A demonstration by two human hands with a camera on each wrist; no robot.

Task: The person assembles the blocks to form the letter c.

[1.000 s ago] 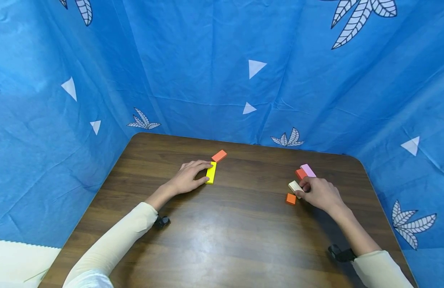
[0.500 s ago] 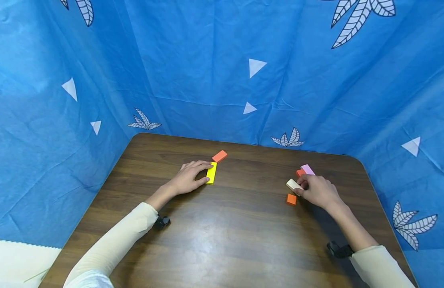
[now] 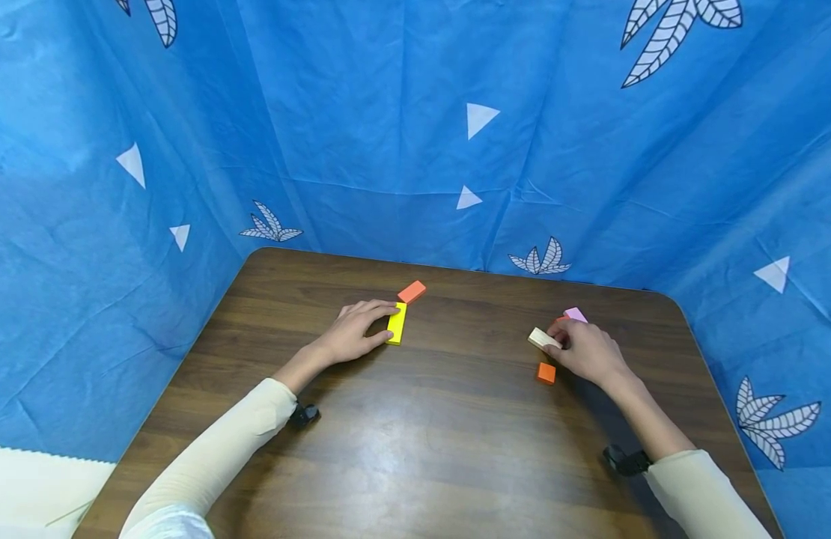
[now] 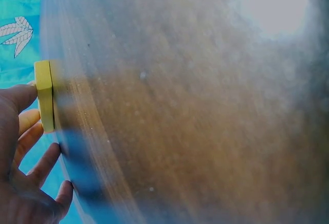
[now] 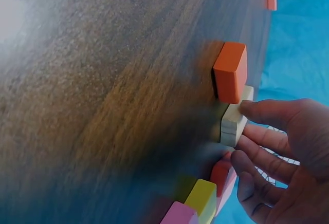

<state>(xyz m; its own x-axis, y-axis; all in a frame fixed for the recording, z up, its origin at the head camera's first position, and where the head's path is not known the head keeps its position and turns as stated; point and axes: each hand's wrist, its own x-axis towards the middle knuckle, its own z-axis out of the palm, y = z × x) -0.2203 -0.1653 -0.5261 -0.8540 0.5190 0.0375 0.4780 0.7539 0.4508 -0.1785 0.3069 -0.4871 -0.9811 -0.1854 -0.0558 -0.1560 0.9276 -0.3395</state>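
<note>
On the left of the table, my left hand [image 3: 346, 332] holds a yellow block [image 3: 397, 325] with thumb and index finger at its two ends; the block [image 4: 44, 95] lies on the tabletop. A coral block [image 3: 412, 291] sits just beyond it. My right hand [image 3: 589, 353] pinches a pale wooden block [image 3: 543, 339] between thumb and fingers, as the wooden block [image 5: 234, 118] shows in the right wrist view. An orange block [image 3: 546, 373] stands on the near side of it. Behind that hand lie a pink block [image 3: 575, 314] and a mostly hidden red block [image 5: 222, 173].
Close to the right hand, the right wrist view also has a yellow block [image 5: 202, 199] and a pink block [image 5: 180, 215], hidden from the head view. The brown wooden table [image 3: 415, 449] ends at a blue curtain [image 3: 361, 135] with leaf prints behind and at the sides.
My right hand has slid a little left and away from me with the pale wooden block, which turned slightly and now stands farther from the orange block. My left hand stays put.
</note>
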